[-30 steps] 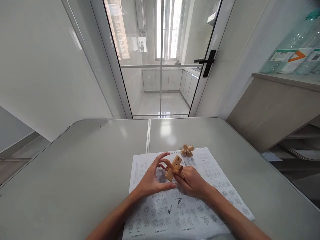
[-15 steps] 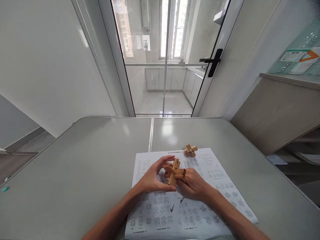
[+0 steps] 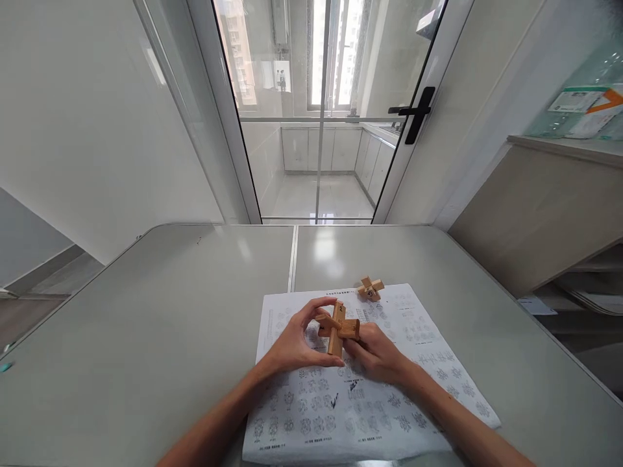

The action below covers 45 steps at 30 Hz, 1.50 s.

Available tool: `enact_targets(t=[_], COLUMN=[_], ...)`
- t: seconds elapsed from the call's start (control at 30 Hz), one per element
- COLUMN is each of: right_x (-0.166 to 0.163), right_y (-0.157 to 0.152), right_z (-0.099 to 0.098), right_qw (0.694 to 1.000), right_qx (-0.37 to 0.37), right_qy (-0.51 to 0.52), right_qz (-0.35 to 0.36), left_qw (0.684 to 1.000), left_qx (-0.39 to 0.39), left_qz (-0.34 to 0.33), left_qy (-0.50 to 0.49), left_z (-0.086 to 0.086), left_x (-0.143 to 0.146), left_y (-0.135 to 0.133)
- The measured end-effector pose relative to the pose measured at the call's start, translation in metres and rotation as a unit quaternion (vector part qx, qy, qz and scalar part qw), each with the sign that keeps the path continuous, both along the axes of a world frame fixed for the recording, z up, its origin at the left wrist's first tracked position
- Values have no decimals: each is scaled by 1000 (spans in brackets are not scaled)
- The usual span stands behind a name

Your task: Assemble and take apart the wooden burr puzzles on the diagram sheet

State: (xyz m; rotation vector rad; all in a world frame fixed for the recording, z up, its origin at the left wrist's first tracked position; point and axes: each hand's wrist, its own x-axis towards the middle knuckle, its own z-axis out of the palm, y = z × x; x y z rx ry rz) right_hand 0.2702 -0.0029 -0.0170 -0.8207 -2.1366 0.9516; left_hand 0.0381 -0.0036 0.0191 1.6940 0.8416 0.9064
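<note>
Between my two hands is a wooden burr puzzle [image 3: 337,329] made of crossed, interlocking bars, one of them marked with a 2. My left hand [image 3: 298,337] spans the upright bar, thumb at its lower end and index finger at its top. On the other side, my right hand [image 3: 377,353] grips the puzzle at its lower right, with some fingers hidden behind it. Both hands are just above a printed instruction sheet [image 3: 389,395] covered in small line diagrams. A second wooden puzzle [image 3: 370,289], marked with a 5, rests at the sheet's far edge.
The sheet lies on a grey table [image 3: 160,337] with a pale seam [image 3: 293,259]. Beyond it stands a glass door [image 3: 292,149] with a black handle [image 3: 417,114]. Plastic bottles [image 3: 584,107] sit on a shelf at the right. A small green object [image 3: 6,367] lies at the far left.
The view has shifted slightly. Both hands still hold the puzzle, which has turned a little so its upright bar stands straighter. The second puzzle stays where it was.
</note>
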Motion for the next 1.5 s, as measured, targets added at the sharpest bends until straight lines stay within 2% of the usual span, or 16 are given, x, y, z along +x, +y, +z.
enact_targets(t=[0.17,0.3,0.47,0.67,1.0,1.2,1.5], right_x=[-1,0,2,2,5,8,6], right_y=[0,3,4,4,7,7,9], right_z=[5,9,9,8,-1,-2,-3], right_qw=[997,996,993,989,980,971,968], right_qx=[-68,-67,-29,41,134,192,190], right_qy=[20,24,37,43,-9,-42,-51], right_qz=[11,-45,-105,-138,-148,-136,-159], left_qw=[1000,998,995,995,995,993,987], left_qx=[-6,-22,-50,-59,-17,24,39], left_qz=[20,53,89,84,79,71,98], left_qy=[3,-4,-4,16,65,88,122], left_z=[3,3,2,2,1,-5,-5], left_x=[2,3,5,5,5,5,4], left_y=[-3,-5,-3,-2,0,0,3])
